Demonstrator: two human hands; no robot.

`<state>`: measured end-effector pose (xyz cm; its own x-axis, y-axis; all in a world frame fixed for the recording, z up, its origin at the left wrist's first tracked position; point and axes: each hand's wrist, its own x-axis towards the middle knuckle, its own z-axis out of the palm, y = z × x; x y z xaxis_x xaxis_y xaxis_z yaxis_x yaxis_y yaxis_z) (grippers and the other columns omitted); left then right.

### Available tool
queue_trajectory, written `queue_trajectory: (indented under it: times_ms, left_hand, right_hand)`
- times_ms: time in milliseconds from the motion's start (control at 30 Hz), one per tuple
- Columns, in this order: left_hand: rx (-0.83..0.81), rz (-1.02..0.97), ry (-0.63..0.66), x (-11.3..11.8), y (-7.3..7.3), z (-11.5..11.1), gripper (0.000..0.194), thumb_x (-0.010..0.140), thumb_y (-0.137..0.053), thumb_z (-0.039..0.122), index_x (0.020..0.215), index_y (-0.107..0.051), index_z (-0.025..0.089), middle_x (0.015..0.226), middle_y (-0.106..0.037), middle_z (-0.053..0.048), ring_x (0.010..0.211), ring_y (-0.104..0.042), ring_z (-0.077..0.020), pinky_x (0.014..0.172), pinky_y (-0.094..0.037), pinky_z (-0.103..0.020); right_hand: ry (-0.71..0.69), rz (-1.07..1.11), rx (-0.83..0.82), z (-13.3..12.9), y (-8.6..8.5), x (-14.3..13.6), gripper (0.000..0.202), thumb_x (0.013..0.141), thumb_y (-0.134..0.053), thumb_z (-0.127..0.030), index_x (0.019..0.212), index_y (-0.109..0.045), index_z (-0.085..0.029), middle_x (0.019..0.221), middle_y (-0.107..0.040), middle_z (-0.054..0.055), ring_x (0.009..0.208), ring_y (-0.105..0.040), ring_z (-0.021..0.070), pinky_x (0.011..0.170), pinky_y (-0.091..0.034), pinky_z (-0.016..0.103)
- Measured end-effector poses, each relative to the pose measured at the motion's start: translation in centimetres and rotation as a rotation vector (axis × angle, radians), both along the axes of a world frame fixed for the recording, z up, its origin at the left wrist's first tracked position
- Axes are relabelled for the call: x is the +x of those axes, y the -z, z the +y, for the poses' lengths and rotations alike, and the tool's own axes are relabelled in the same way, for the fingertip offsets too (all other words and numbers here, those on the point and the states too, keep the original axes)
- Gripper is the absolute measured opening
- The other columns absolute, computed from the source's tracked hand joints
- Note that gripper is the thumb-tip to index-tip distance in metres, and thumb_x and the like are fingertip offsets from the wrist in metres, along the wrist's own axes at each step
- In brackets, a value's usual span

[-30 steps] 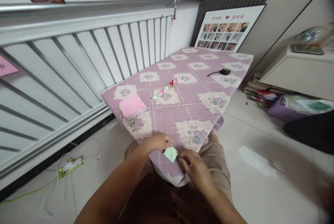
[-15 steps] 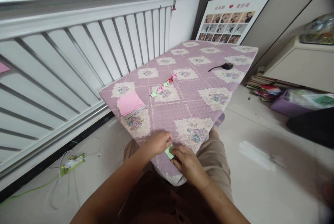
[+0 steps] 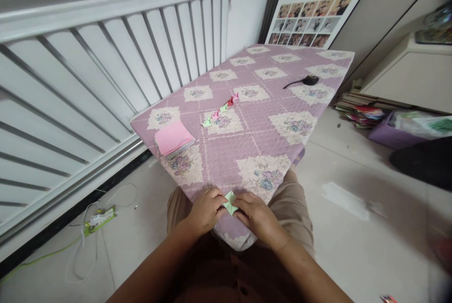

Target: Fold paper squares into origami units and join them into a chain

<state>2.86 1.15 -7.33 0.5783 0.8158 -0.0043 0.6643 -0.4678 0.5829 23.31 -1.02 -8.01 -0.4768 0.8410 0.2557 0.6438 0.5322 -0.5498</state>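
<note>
A small folded square of light green paper with creases lies near the close corner of the cloth-covered table. My left hand pinches its left corner, fingers closed. On the opposite side, my right hand grips the right corner between thumb and fingers. Farther up the cloth, a row of small folded paper pieces in green, pink and red runs diagonally. To the left sits a stack of square paper, pink on top.
A black object with a strap lies toward the table's far right. A white radiator runs along the left side. On the floor are a power strip with cables and a purple bin. A photo board leans at the back.
My left hand has shifted down and now holds the green paper's left corner. The paper has turned so a corner points away from me. The view has tilted slightly downward.
</note>
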Motion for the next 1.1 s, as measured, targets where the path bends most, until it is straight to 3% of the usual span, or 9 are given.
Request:
queue_trajectory:
  times_ms: [267, 500, 700, 900, 1100]
  left_hand:
    - [0.067, -0.047, -0.043, 0.1, 0.5, -0.2, 0.017, 0.081, -0.065, 0.023, 0.098, -0.068, 0.019, 0.101, -0.062, -0.005, 0.095, -0.056, -0.0195, 0.086, -0.046, -0.034]
    - [0.119, -0.057, -0.120, 0.8, 0.7, -0.2, 0.015, 0.088, -0.055, 0.020, 0.088, -0.070, 0.019, 0.093, -0.062, -0.005, 0.089, -0.056, -0.0178, 0.081, -0.047, -0.033]
    - [0.152, -0.048, -0.107, 0.5, 1.2, -0.6, 0.015, 0.088, -0.055, 0.020, 0.091, -0.069, 0.019, 0.094, -0.062, -0.004, 0.090, -0.054, -0.0186, 0.081, -0.046, -0.033]
    - [0.182, -0.059, -0.099, 0.1, 1.8, -1.0, 0.017, 0.089, -0.052, 0.020, 0.094, -0.069, 0.021, 0.095, -0.062, -0.004, 0.091, -0.052, -0.0192, 0.083, -0.044, -0.035]
    - [0.197, -0.049, -0.095, 0.2, 1.7, -1.0, 0.017, 0.088, -0.052, 0.020, 0.092, -0.069, 0.022, 0.094, -0.062, -0.004, 0.089, -0.053, -0.0193, 0.081, -0.043, -0.035]
  right_hand:
    - [0.063, 0.012, 0.115, -0.3, 1.1, -0.2, 0.011, 0.090, -0.054, -0.022, 0.097, -0.062, -0.020, 0.091, -0.064, 0.006, 0.088, -0.058, 0.0202, 0.080, -0.049, 0.036]
    - [0.149, -0.056, 0.164, -0.8, 1.4, -0.6, 0.012, 0.090, -0.054, -0.025, 0.095, -0.062, -0.018, 0.088, -0.062, 0.007, 0.083, -0.057, 0.0204, 0.075, -0.049, 0.035]
    - [0.187, -0.033, 0.176, -0.7, 1.8, -0.8, 0.016, 0.089, -0.048, -0.015, 0.092, -0.063, -0.019, 0.088, -0.063, 0.006, 0.081, -0.057, 0.0190, 0.074, -0.049, 0.034]
    - [0.205, 0.046, 0.186, -0.8, 2.2, -1.0, 0.018, 0.084, -0.051, -0.009, 0.093, -0.064, -0.018, 0.107, -0.062, 0.010, 0.100, -0.057, 0.0228, 0.085, -0.048, 0.038]
    - [0.164, 0.070, 0.184, -0.7, 2.3, -0.8, 0.018, 0.084, -0.053, -0.009, 0.096, -0.063, -0.019, 0.102, -0.066, 0.007, 0.097, -0.059, 0.0218, 0.084, -0.048, 0.039]
